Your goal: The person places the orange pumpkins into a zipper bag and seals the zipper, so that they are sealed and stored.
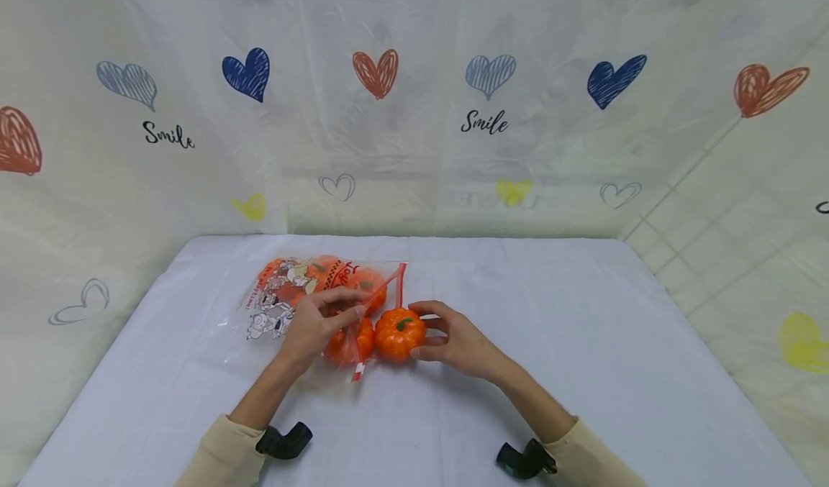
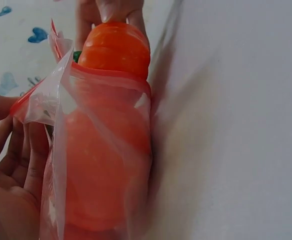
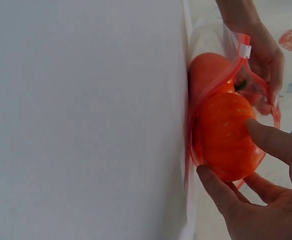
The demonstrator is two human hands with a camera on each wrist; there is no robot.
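Observation:
A clear plastic zip bag (image 1: 268, 321) with printed cartoon figures lies left of centre in the head view, with several orange toy pumpkins inside. My left hand (image 1: 317, 325) pinches the red-edged rim of its mouth, which gapes to the right. The fingers and thumb of my right hand (image 1: 463, 342) grip a small orange pumpkin (image 1: 396, 337) with a green stem, right at that mouth. Just behind it, under the film, sits another pumpkin (image 2: 101, 165). A white slider (image 3: 244, 51) shows on the red zip in the right wrist view.
White cloth covers the table (image 1: 583, 314). Behind it hangs a pale curtain (image 1: 414, 142) printed with hearts and "Smile". Black curved devices (image 1: 285, 441) are strapped at both wrists, near the beige sleeves (image 1: 223, 452).

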